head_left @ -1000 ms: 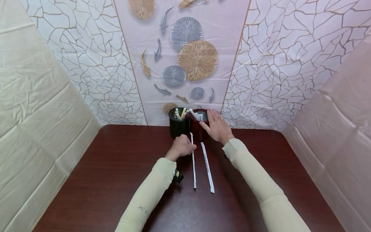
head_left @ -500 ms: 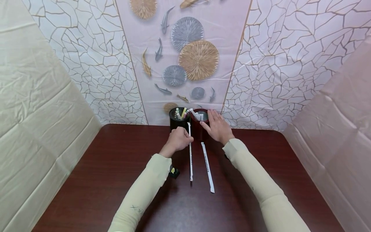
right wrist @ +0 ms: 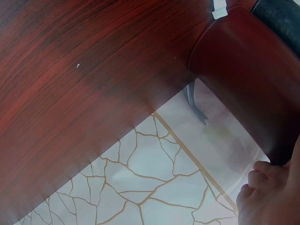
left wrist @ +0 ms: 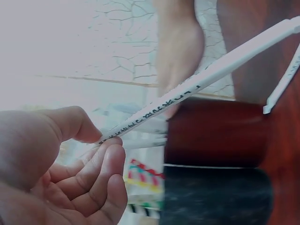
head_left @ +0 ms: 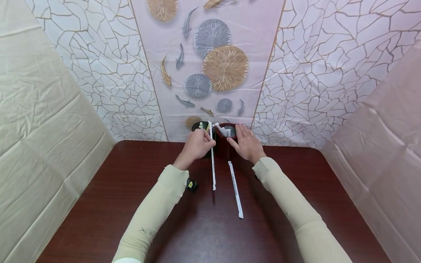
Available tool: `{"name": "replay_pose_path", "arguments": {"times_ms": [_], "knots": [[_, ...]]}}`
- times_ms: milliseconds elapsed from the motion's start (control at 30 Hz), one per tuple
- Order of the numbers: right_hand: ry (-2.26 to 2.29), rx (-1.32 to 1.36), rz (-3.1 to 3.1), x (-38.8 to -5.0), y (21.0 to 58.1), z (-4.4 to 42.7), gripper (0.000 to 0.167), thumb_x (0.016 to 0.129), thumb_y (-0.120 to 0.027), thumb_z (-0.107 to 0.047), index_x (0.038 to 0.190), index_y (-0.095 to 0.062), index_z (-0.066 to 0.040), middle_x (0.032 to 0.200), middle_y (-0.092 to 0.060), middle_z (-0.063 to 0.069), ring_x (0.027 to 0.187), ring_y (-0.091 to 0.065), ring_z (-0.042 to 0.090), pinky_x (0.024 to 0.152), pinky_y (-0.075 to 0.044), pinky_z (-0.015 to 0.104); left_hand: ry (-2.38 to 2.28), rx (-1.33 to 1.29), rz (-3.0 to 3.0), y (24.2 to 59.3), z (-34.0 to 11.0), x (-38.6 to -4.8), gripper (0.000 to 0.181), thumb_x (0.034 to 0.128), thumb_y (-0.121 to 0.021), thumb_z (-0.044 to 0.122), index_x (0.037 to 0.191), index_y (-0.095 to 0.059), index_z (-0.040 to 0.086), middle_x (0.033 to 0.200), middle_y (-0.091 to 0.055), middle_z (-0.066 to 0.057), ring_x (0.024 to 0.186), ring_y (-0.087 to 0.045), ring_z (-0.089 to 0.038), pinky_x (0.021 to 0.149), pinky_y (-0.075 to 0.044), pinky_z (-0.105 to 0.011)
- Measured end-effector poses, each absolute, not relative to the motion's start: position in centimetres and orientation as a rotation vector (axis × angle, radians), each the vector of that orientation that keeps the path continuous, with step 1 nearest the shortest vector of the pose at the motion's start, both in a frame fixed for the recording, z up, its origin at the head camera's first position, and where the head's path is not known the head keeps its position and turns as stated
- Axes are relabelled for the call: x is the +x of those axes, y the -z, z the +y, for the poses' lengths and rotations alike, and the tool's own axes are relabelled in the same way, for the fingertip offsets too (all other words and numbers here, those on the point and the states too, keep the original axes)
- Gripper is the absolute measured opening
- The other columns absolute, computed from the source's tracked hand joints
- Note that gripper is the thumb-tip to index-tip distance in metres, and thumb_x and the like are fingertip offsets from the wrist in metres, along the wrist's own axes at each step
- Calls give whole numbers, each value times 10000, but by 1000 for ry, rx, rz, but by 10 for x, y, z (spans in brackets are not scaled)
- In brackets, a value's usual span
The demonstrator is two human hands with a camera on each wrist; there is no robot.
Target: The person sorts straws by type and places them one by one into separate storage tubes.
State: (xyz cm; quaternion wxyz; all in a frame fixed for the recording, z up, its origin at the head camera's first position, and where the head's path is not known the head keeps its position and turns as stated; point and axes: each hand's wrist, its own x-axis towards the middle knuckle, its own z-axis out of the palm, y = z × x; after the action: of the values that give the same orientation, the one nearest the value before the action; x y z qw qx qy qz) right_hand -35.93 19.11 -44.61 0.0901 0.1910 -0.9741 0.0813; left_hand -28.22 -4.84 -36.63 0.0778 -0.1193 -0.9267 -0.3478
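Note:
My left hand pinches a white paper-wrapped straw between thumb and fingertips. The straw is lifted off the table, its far end level with the rims of two cups. In the left wrist view, dark printing runs along its wrapper. My right hand lies with extended fingers against the right side of the dark red cup, at its rim. White wrapped pieces stand in that cup. Left of it is a black cup with several striped, coloured straws, mostly behind my left hand in the head view.
A second wrapped straw lies on the dark red-brown table, in front of the red cup. Patterned cloth hangs just behind the cups. Plain cream cloth closes off the left side, and similar cloth the right.
My left hand has moved up, away from me and a little left with the pinched straw, from in front of the cups to the black cup's rim. My right hand stays put.

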Motion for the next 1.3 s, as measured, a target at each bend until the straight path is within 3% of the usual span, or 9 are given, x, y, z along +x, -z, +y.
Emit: {"name": "replay_pose_path", "arguments": {"times_ms": [200, 367, 567, 767, 1300], "knots": [[-242, 572, -2892, -360, 447, 191, 857, 1118, -309, -593, 1664, -185, 55, 1733, -226, 271, 1631, -208, 421, 1331, -212, 549, 988, -373, -2657, 338, -50, -285, 116, 905, -704, 182, 835, -727, 92, 767, -786, -41, 839, -733, -241, 802, -586, -377], [-231, 574, -2917, -360, 446, 191, 863, 1119, -287, -605, 1673, -156, 42, 1747, -191, 258, 1642, -177, 410, 1338, -190, 546, 1024, -388, -2521, 314, -51, -285, 99, 901, -687, 143, 832, -689, 73, 753, -759, -58, 780, -694, -222, 753, -551, -358], [-216, 571, -2944, -359, 445, 192, 883, 1114, -250, -631, 1680, -123, 34, 1759, -156, 248, 1651, -147, 400, 1339, -183, 548, 1009, -386, -2393, 285, -50, -285, 86, 915, -683, 133, 875, -684, 57, 807, -790, -77, 807, -741, -251, 818, -581, -419], [-221, 569, -2936, -359, 446, 191, 883, 1112, -263, -632, 1680, -134, 32, 1757, -168, 244, 1650, -155, 398, 1338, -191, 546, 1010, -410, -2274, 265, -46, -286, 81, 954, -656, 109, 935, -679, 34, 846, -792, -97, 800, -759, -232, 838, -594, -397], [-216, 558, -2933, -360, 446, 191, 880, 1111, -267, -630, 1680, -141, 28, 1756, -177, 241, 1647, -166, 402, 1339, -193, 545, 942, -480, -2033, 253, -38, -300, 107, 971, -671, 109, 926, -698, 16, 860, -812, -109, 770, -781, -212, 768, -616, -349]]}}
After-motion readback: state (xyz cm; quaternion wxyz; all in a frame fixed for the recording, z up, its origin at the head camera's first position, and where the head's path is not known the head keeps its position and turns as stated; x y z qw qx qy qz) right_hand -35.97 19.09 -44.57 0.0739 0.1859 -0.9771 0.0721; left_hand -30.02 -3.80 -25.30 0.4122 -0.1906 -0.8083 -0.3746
